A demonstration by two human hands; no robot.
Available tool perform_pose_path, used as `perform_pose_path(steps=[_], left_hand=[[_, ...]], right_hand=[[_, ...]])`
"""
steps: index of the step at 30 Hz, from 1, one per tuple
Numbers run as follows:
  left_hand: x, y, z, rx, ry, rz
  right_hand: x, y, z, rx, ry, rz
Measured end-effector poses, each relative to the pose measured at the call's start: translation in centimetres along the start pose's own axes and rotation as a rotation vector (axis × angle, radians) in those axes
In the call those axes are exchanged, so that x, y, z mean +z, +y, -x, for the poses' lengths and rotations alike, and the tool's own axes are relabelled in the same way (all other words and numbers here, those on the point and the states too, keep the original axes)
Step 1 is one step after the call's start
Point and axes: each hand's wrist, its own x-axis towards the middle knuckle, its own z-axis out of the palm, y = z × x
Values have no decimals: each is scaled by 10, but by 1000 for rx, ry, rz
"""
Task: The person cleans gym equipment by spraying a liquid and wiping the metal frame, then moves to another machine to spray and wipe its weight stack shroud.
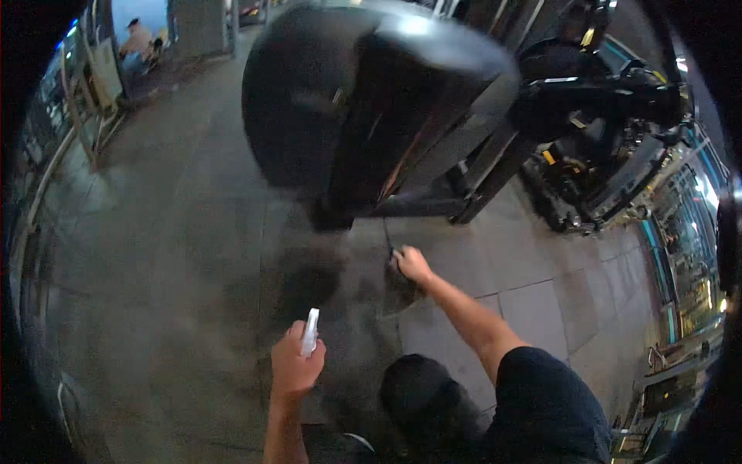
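My left hand is closed around a small white object, narrow and upright, like the head of a spray bottle; its lower part is hidden by my fingers. Stretched forward, my right hand has its fingers curled round a dark, thin thing whose kind I cannot tell. It is low in front of a large black gym machine, near the machine's base. The machine has a rounded dark cover and a slanted frame, both somewhat blurred.
Grey floor tiles spread around the machine. More black gym equipment with yellow parts stands to the right. A person is at the far upper left. A dark round shape is below, between my arms.
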Motion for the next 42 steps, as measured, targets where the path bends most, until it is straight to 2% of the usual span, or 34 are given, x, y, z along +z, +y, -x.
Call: perform_pose_path(steps=[1, 2, 3, 4, 5, 6, 7, 8, 9, 11, 12, 15, 16, 18, 19, 23, 26, 27, 28, 29, 30, 32, 33, 35, 36, 38, 39, 41, 42], left_hand=[[7, 2, 6, 10, 32, -21], [12, 10, 12, 27, 24, -18], [16, 21, 14, 50, 124, -32], [13, 29, 15, 80, 220, -54], [18, 35, 17, 27, 207, -82], [4, 70, 16, 49, 194, -79], [-16, 114, 25, -126, 168, 39], [-32, 149, 37, -304, 152, 151], [-46, 171, 52, -299, 141, 134], [-69, 205, 73, -206, 266, 159], [-80, 207, 85, -201, 249, 154], [-115, 260, 99, -264, 121, 154], [-124, 276, 101, -265, 112, 157], [-144, 312, 104, -229, 46, 155], [-149, 320, 104, -126, 26, 107], [-174, 377, 102, -32, -29, 28], [-192, 414, 111, -22, -37, 169], [-206, 438, 113, -103, -75, 147], [-216, 451, 119, -103, -74, 126], [-221, 461, 122, -75, -68, 155], [-227, 475, 125, -47, -59, 186], [-243, 500, 130, -75, -60, 165], [-249, 509, 128, -86, -78, 190], [-263, 535, 133, -75, -111, 230], [-269, 557, 132, -100, -130, 224], [-263, 570, 129, -31, -120, 227], [-259, 581, 128, -22, -110, 218], [-246, 610, 121, 6, -107, 160], [-235, 622, 117, 14, -104, 154]], right_hand=[[-28, -6, 30, 252, -36, -294], [-48, -3, 57, 423, -87, -746], [-93, -29, 86, 648, -130, -1058], [-118, -37, 104, 867, -82, -1183], [-149, -57, 131, 860, -37, -1393], [-161, -41, 147, 844, 20, -1462], [-189, -46, 169, 770, -59, -1620], [-226, -66, 187, 774, -48, -1636], [-267, -100, 210, 773, -80, -1785], [-328, -145, 237, 685, -172, -2021], [-326, -156, 252, 691, -154, -2031], [-360, -186, 285, 908, -91, -1858], [-369, -190, 297, 914, -82, -1856], [-382, -192, 322, 937, -363, -1660], [-374, -171, 335, 1003, -474, -1768], [-437, -224, 360, 1098, -393, -1709], [-480, -248, 367, 1035, -314, -1772], [-496, -253, 366, 1025, -236, -1805], [-513, -260, 367, 1017, -157, -1843], [-534, -266, 365, 922, -159, -1882], [-574, -293, 363, 981, -42, -1831], [-606, -290, 358, 828, 43, -2010], [-622, -286, 351, 828, 27, -2016], [-659, -276, 352, 603, 203, -2200], [-687, -283, 353, 605, 194, -2209], [-746, -308, 353, 326, 358, -2204], [-762, -305, 357, 312, 350, -2216], [-792, -293, 365, 66, 438, -2187], [-804, -284, 368, 56, 439, -2194]])
